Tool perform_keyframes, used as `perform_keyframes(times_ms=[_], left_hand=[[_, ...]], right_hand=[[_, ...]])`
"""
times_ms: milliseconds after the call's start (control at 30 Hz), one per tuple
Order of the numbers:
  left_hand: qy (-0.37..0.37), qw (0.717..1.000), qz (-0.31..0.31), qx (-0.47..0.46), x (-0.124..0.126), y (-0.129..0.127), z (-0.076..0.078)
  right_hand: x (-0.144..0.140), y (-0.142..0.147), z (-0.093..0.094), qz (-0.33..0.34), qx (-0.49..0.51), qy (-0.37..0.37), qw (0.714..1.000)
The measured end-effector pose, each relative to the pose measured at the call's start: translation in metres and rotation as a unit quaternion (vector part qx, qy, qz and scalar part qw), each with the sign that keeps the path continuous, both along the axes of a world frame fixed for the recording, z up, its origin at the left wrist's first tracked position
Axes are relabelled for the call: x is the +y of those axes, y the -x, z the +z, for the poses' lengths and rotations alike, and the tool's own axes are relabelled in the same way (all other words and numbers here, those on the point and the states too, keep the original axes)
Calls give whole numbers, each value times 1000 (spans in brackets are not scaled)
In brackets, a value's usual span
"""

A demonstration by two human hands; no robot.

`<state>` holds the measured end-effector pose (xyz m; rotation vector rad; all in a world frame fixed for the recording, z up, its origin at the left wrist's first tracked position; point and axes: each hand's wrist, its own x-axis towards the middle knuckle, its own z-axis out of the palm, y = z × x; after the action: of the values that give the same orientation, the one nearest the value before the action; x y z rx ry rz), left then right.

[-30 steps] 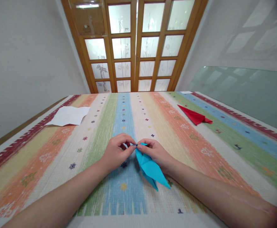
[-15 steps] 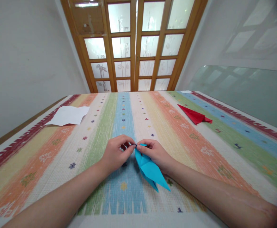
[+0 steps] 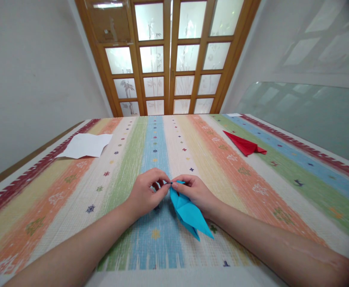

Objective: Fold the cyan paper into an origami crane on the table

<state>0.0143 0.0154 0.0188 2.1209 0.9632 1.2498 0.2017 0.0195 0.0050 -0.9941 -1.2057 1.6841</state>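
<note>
"Where does the blue folded paper (image 3: pixel 190 212) lie?"

"Against the inner side of the right hand (image 3: pixel 195 191), its upper end pinched between thumb and fingers. From there its long axis slants back toward the wearer and rightward, ending in two points."

"And the left hand (image 3: pixel 149 191)?"

"Thumb and forefinger are clamped on the narrow top tip, right beside the other fingertips. The right hand is nearer the paper's main body."

"How are both posed?"

"Knuckles up, near the desk (image 3: pixel 129 159), forearms converging from either side. Beyond the right hand, farther right, lies a red folded paper (image 3: pixel 244 143); beyond the left, a white sheet (image 3: pixel 86 145)."
</note>
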Motion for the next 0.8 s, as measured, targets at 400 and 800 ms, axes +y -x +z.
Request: perform_keyframes(times_ms=[400,800], left_hand=[[-68,998,6,7,-1,0,-5],[39,999,11,19,-8,-4,-4]], right_hand=[[1,-2,0,-26,-11,-24,999],[2,-3,4,-62,-34,-60,996]])
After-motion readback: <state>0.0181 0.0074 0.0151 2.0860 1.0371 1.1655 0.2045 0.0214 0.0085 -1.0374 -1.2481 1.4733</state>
